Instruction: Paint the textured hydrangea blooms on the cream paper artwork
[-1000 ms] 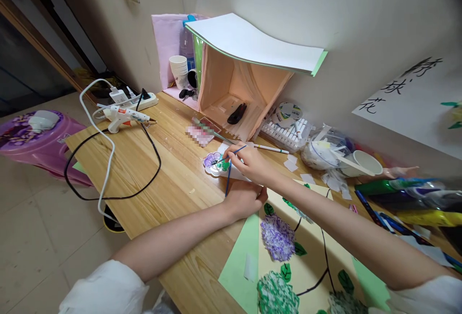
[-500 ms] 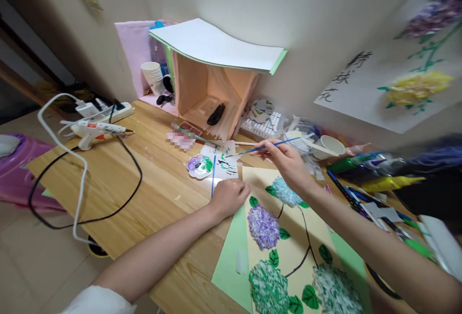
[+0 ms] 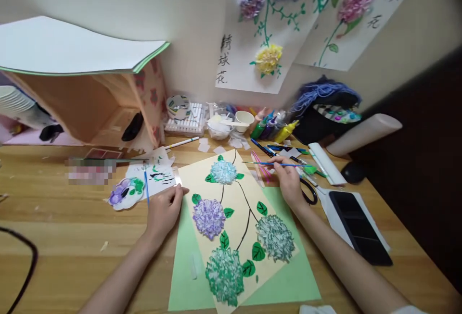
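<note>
Two hands at work on the wooden desk (image 3: pixel 72 227), well apart from each other. The right hand (image 3: pixel 288 182) is pinched tight on a thin blue-handled paintbrush (image 3: pixel 260 163), thumb and fingertips clamped around the middle of the shaft. The brush lies almost level, its long axis running side to side across the view. Its bristle end points left and just reaches the upper right edge of the cream sheet (image 3: pixel 197 177), and the handle end sticks out past the hand to the right, above the scissors (image 3: pixel 309 193).

Over to the left hand (image 3: pixel 164 210): fingers loosely curled, fingertips down on the near left corner of that cream sheet. A second blue brush (image 3: pixel 146 186) runs just beside this hand, pointing away from the person across the scrap paper (image 3: pixel 160 178). Whether the hand grips it, I cannot tell.

The cream sheet carries paper blossoms on black stems and lies tilted on a green sheet (image 3: pixel 288 280). The flower-shaped palette (image 3: pixel 122 194) sits left of the left hand, touching the scrap paper.
</note>
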Tool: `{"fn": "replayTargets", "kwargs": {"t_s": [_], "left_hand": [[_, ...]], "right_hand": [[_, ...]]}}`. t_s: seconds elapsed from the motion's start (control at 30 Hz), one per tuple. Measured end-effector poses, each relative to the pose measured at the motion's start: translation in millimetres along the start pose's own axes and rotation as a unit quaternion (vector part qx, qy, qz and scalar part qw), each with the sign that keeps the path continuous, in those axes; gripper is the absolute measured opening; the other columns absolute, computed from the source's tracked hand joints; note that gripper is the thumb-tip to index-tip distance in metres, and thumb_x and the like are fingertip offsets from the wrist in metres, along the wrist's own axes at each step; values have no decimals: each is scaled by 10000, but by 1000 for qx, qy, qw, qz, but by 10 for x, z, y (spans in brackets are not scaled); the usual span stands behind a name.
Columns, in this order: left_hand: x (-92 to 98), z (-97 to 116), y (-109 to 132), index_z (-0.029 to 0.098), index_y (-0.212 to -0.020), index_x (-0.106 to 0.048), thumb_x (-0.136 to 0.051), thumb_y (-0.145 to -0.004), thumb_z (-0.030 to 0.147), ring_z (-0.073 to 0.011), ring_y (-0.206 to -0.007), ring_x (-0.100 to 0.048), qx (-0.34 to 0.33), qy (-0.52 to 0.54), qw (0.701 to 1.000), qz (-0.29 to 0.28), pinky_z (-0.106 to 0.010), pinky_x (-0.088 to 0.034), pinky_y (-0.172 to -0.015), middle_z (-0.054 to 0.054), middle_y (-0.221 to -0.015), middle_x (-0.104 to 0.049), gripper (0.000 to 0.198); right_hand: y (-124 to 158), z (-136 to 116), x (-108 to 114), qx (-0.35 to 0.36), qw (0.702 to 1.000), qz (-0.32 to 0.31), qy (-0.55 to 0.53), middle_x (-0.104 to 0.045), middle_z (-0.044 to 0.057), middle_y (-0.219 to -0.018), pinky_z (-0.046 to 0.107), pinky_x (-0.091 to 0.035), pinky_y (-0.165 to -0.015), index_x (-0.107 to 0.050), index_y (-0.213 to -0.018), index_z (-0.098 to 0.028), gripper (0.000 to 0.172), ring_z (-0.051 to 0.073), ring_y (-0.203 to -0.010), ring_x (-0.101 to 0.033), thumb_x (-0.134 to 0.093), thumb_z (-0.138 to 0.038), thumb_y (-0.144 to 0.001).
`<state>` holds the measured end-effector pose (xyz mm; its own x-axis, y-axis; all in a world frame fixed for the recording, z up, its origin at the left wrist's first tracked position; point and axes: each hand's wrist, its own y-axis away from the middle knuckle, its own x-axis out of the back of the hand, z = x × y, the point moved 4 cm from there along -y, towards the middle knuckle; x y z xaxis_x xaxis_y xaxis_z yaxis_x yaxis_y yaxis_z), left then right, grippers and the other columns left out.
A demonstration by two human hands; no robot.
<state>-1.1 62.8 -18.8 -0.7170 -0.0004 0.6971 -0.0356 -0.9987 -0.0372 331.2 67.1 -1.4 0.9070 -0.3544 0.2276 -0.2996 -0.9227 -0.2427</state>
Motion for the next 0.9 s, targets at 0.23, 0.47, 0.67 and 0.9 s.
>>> {"fn": "replayTargets", "kwargs": {"t_s": [0.23, 0.47, 0.67, 0.9], "left_hand": [[2, -33, -8, 230, -819, -741, -398, -885, 506, -205, -922, -679, 1, -17, 1000, 4, -283, -492, -795, -4, -903, -747, 445], [-10, -80, -25, 223, -834, -743, -403, -878, 519, -209, -885, -686, 8, -34, 999, 7, -279, -498, -759, -9, -880, -748, 453], [-9, -78, -24, 230, -842, -746, -408, -879, 508, -205, -879, -686, 5, -42, 999, 10, -270, -495, -735, 0, -876, -748, 439], [0, -62, -26, 247, -833, -745, -407, -879, 510, -201, -891, -683, 10, -46, 999, 9, -262, -489, -740, 15, -879, -748, 431]], "right_hand": [[160, 133, 25, 4, 999, -28, -24, -612, 24, -766, 306, -478, -661, -542, -824, -220, 167, 167, -733, -594, -441, -343, -876], [136, 258, -65, -35, 996, -67, -45, -605, 12, -714, 280, -469, -583, -520, -822, -216, 186, 137, -617, -557, -463, -387, -868], [153, 325, -124, -64, 990, -90, -90, -610, -4, -718, 261, -452, -559, -518, -843, -206, 171, 103, -538, -509, -504, -375, -866], [154, 331, -128, -71, 988, -102, -90, -610, -3, -734, 272, -466, -595, -522, -845, -204, 181, 101, -545, -503, -506, -383, -869]]}}
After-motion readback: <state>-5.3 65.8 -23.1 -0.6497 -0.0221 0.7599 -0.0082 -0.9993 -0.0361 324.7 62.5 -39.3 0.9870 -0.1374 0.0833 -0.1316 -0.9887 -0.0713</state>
